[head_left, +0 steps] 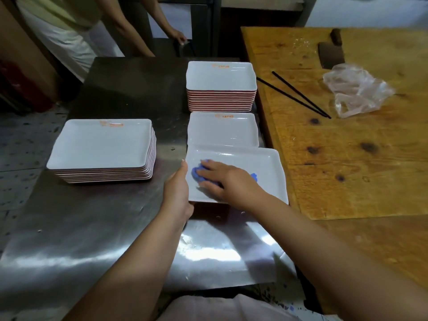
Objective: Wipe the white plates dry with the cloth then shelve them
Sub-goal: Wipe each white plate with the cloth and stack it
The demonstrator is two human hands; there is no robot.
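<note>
- Spreading across the lower left, the shiny steel bench [92, 239] carries all the plates; a worn wooden bench [359, 147] adjoins it on the right.
- Three piles of white rectangular plates stand there: a left stack [102, 147], a tall far stack [221, 76] and a low near pile [223, 129].
- Nearest lies a single white rectangular plate [266, 167], overlapping the low pile's front edge.
- The left hand [177, 191] grips that plate's left rim, thumb on top.
- The right hand [228, 180] presses a crumpled blue cloth [199, 173] onto the plate, fingers spread flat.
- On the wood lie a clear plastic bag [356, 89], a dark cleaver [331, 54] and black chopsticks [298, 95].
</note>
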